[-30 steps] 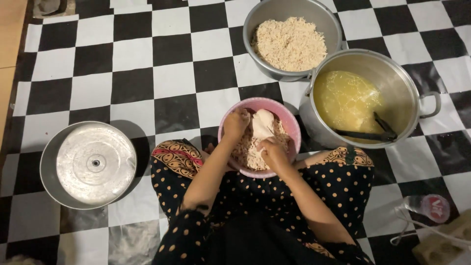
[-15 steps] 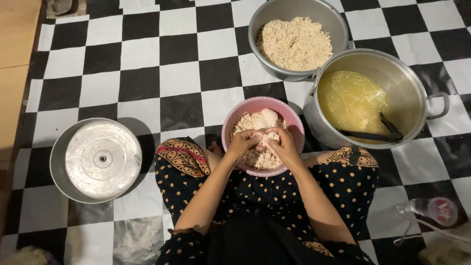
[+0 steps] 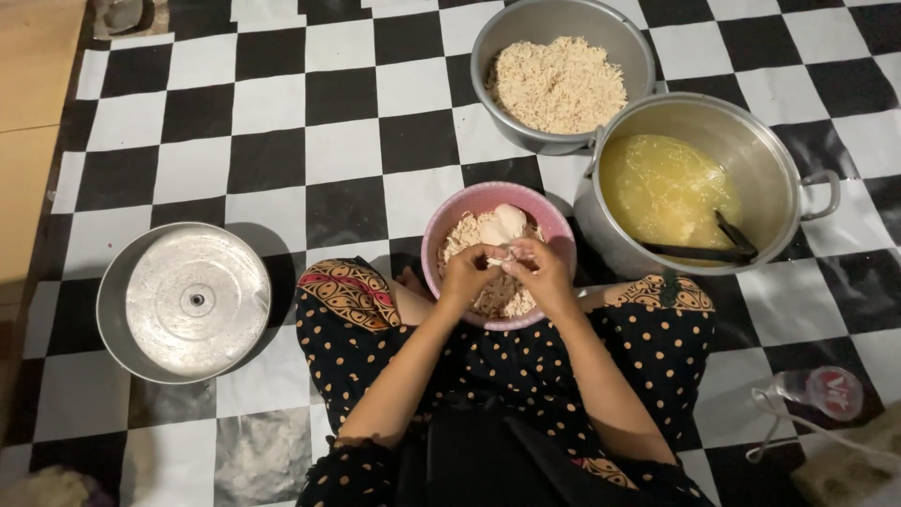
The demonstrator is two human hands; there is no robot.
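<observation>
The person sits on a black-and-white checkered floor (image 3: 282, 122) with both forearms reaching forward from the lap and meeting over a pink bowl (image 3: 450, 221) that rests just in front of the knees. The left hand (image 3: 466, 275) is bent at the wrist above the near left part of the bowl, its fingers curled in and pinched on a small pale piece of meat (image 3: 500, 253). The right hand (image 3: 540, 269) comes in from the other side, knuckles up, fingers likewise curled and closed on the same piece, so the two hands touch at the fingertips. Under them the bowl holds shredded pale meat (image 3: 465, 233) and a larger whole white lump (image 3: 502, 223) at its far side. Far to the left, well apart from the hands, a round metal pot with a flat lid (image 3: 192, 299) stands on the floor. Beyond the pink bowl, a grey metal bowl (image 3: 619, 38) is filled with more shredded meat. To the right, just beside the pink bowl, a large steel pot (image 3: 779, 178) holds yellow broth with a dark ladle (image 3: 713, 249) lying in it. At the far right, near the knee, a clear plastic bottle (image 3: 826, 390) lies on its side.
</observation>
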